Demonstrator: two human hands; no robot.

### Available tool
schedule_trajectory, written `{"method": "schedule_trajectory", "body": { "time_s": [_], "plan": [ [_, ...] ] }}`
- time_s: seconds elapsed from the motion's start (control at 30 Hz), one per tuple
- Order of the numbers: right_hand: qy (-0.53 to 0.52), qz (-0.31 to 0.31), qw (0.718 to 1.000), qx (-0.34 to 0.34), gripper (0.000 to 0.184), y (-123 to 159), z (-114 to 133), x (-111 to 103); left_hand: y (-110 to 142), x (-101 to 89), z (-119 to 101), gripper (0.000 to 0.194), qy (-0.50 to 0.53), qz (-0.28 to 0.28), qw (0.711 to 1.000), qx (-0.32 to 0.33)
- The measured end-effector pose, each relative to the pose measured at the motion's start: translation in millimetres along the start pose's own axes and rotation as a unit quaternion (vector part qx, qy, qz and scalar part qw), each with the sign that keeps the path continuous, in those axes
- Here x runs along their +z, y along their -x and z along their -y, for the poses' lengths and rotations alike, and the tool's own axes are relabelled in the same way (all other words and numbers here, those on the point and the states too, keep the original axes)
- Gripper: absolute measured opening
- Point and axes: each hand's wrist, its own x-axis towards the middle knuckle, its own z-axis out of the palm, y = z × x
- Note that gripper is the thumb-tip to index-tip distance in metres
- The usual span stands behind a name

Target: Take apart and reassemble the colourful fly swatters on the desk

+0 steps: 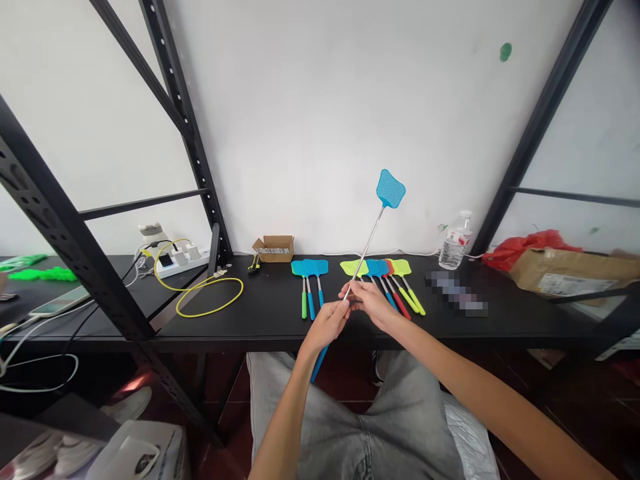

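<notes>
I hold a blue fly swatter (389,189) with its metal rod drawn out long and its head tilted up toward the wall. My left hand (327,325) is wrapped round its blue handle, which sticks out below the fist. My right hand (369,299) pinches the thin rod just above the handle. On the black table (260,313) behind my hands lie three collapsed swatters (310,277) with blue heads to the left, and several more swatters (393,277) in yellow, blue and red to the right.
A water bottle (455,241) stands at the back right beside a red bag and cardboard box (565,270). A small open carton (273,248) sits by the wall. A yellow cable (210,293) and power strip (177,260) lie left, beyond black rack struts (197,153).
</notes>
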Motion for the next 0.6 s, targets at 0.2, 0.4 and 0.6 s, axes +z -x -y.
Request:
{"method": "schedule_trajectory", "body": {
  "time_s": [0.2, 0.4, 0.6],
  "plan": [
    [0.014, -0.071, 0.996, -0.045, 0.040, -8.3, 14.2, -9.8, -1.0, 1.6, -1.7, 0.048, 0.007, 0.004, 1.000, -0.008],
    [-0.008, -0.128, 0.989, -0.075, 0.040, -19.3, 31.4, -35.3, 1.3, 4.7, -7.6, 0.050, -0.021, 0.027, 0.999, -0.028],
    [-0.053, -0.193, 0.976, -0.088, 0.035, -32.7, 48.3, -59.2, 2.7, 6.2, -13.4, 0.050, -0.017, 0.047, 0.998, -0.029]
  ]
}}
